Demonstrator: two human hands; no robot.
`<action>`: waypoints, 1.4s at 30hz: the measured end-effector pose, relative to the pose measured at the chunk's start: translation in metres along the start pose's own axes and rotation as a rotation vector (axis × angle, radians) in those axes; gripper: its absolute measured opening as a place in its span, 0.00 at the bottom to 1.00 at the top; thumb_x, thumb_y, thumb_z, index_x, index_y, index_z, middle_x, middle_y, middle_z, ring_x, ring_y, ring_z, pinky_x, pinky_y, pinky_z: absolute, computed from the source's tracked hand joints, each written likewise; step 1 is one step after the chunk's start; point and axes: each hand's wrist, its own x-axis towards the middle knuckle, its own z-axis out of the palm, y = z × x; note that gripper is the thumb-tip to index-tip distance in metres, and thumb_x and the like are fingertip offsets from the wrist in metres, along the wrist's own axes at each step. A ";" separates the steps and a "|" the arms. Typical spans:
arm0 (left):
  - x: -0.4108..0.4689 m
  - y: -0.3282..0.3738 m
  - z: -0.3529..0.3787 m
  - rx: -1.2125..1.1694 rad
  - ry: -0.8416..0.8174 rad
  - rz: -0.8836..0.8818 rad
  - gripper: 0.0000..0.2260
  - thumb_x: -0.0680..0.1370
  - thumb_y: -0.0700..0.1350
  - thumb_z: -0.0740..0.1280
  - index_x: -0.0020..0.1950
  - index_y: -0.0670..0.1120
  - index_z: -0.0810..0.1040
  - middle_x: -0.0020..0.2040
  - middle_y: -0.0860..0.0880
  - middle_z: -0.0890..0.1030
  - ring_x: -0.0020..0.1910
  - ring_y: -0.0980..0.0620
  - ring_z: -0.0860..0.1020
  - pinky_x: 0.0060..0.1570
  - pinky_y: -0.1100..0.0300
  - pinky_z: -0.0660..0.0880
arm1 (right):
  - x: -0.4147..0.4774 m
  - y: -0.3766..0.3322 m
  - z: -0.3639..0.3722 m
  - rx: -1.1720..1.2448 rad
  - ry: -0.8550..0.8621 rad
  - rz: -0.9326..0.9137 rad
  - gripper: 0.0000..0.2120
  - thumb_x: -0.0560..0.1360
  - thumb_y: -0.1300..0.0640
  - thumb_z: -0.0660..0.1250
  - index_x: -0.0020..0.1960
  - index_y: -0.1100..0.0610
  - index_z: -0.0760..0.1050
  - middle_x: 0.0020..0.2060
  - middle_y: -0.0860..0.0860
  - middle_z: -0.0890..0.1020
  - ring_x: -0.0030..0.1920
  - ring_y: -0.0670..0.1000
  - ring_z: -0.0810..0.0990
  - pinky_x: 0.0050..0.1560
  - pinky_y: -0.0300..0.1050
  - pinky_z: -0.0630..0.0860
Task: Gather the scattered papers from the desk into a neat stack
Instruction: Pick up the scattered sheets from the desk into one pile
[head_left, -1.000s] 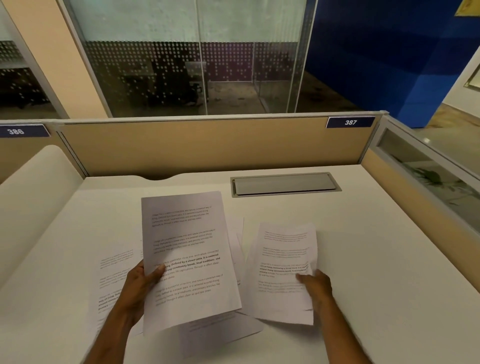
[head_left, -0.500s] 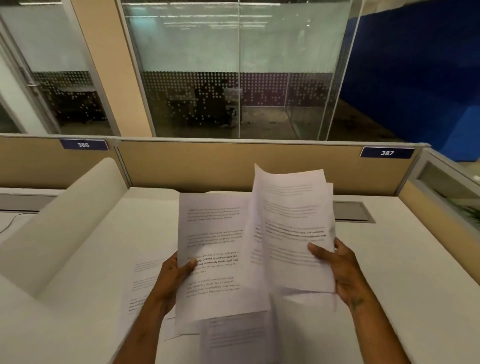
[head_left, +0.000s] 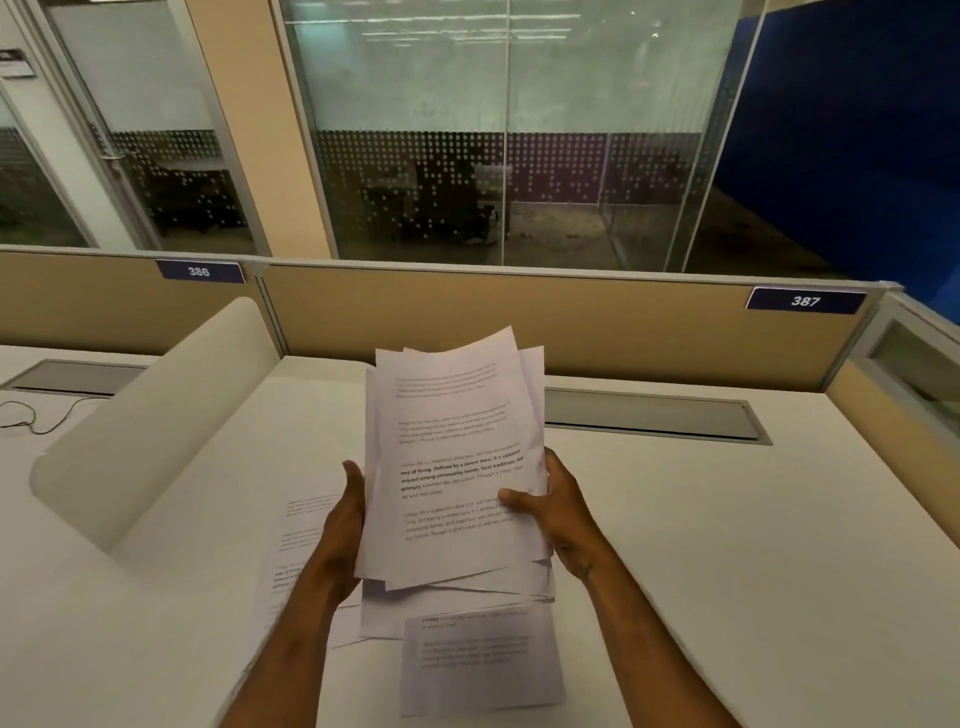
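Note:
Both hands hold one bundle of printed white papers (head_left: 447, 415) upright above the white desk (head_left: 701, 519). My left hand (head_left: 340, 525) grips the bundle's left edge, my right hand (head_left: 553, 512) its right edge with the thumb across the front page. The sheets in the bundle are fanned and uneven at top and bottom. Loose printed sheets still lie flat on the desk: one at the left under my left forearm (head_left: 296, 551), one near the front edge (head_left: 483, 660), and others partly hidden beneath the bundle (head_left: 384, 618).
A tan partition (head_left: 571, 322) with number plates 386 and 387 closes the desk's far side. A grey cable flap (head_left: 649, 415) is set into the desk behind the papers. A rounded white divider (head_left: 150, 421) stands at the left; a glass side panel (head_left: 914, 364) at the right.
My right hand has brought its sheets over onto those in my left hand, so the two separate batches are now one bundle held by both hands, raised higher. The view has tilted up.

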 end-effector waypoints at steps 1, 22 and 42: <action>-0.001 0.000 -0.001 -0.029 -0.037 0.003 0.27 0.79 0.70 0.52 0.61 0.57 0.83 0.58 0.42 0.86 0.55 0.35 0.84 0.56 0.33 0.79 | 0.001 -0.001 0.003 -0.026 -0.013 -0.012 0.33 0.70 0.56 0.78 0.70 0.50 0.68 0.62 0.49 0.80 0.58 0.52 0.82 0.55 0.50 0.83; -0.051 -0.030 -0.109 0.063 0.253 0.096 0.11 0.79 0.39 0.68 0.59 0.51 0.80 0.56 0.41 0.86 0.55 0.34 0.83 0.56 0.35 0.79 | -0.044 0.132 0.016 -1.006 0.234 0.547 0.35 0.68 0.43 0.75 0.67 0.56 0.65 0.63 0.56 0.70 0.63 0.58 0.73 0.59 0.54 0.76; -0.020 -0.008 -0.180 0.036 0.123 0.089 0.15 0.79 0.39 0.68 0.66 0.46 0.75 0.56 0.38 0.85 0.50 0.31 0.84 0.51 0.30 0.79 | -0.025 0.002 -0.032 -0.016 0.370 0.191 0.13 0.75 0.67 0.70 0.60 0.61 0.79 0.50 0.57 0.85 0.45 0.57 0.85 0.52 0.52 0.80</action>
